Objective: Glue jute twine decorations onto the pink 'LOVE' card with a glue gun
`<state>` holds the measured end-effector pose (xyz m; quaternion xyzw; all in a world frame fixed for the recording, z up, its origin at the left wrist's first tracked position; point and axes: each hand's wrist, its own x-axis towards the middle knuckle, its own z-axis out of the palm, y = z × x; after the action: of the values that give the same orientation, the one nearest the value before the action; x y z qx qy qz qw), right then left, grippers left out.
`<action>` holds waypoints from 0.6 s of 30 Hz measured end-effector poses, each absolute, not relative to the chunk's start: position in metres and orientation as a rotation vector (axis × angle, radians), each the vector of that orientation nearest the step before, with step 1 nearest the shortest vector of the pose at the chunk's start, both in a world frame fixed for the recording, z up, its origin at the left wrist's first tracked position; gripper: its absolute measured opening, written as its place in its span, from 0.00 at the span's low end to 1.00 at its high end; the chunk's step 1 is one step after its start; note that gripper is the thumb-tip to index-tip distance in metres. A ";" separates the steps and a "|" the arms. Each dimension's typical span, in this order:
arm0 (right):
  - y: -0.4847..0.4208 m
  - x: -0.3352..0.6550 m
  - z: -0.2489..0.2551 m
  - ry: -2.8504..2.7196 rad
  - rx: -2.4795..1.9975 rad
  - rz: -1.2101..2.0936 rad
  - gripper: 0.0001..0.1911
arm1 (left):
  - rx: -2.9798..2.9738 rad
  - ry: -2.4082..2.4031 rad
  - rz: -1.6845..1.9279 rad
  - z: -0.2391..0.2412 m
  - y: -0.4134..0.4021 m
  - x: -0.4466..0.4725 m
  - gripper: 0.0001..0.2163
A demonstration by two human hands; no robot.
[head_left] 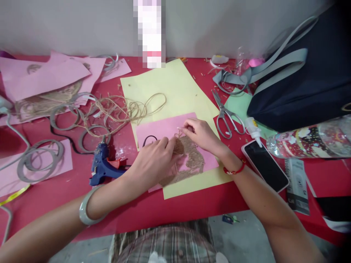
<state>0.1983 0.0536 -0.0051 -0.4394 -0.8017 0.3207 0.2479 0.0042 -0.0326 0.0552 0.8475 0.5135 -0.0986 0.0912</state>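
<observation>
A sheet of pink paper point(148, 126) lies at the middle of the table with tan jute twine point(192, 148) glued or laid on it in dense rows. My left hand point(157, 157) rests over the left side of this twine piece, fingers bent and pressing on it; their tips are partly hidden. At its upper edge my right hand point(199, 133) pinches a thin strand of twine between thumb and forefinger. Both hands are close together. A loose tangle of jute twine point(131, 109) spreads to the upper left. Beside my left forearm lies a blue hot glue gun point(101, 164).
Yellow paper point(175, 87) lies under the pink sheet. To the right are scissors point(226, 115), a glue bottle point(253, 129), a phone point(264, 166), a plastic bottle point(309, 138) and a dark bag point(307, 84). Grey rings point(41, 160) and pink sheets point(49, 73) cover the left.
</observation>
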 end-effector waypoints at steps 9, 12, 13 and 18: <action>0.051 0.198 -0.006 -2.119 -1.230 0.840 0.12 | 2.627 1.423 -0.315 0.055 -0.028 0.007 0.24; 0.050 0.199 -0.003 -2.112 -1.211 0.859 0.09 | 2.634 1.410 -0.286 0.054 -0.026 0.007 0.24; 0.050 0.200 -0.003 -2.113 -1.207 0.863 0.09 | 2.631 1.412 -0.278 0.053 -0.026 0.007 0.23; 0.050 0.203 -0.001 -2.124 -1.169 0.853 0.07 | 2.619 1.427 -0.251 0.051 -0.026 0.004 0.22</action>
<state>0.2028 0.0505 -0.0014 -0.4363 -0.7929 0.3183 0.2821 0.0042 -0.0256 0.0506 0.8726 0.4755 -0.0837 0.0740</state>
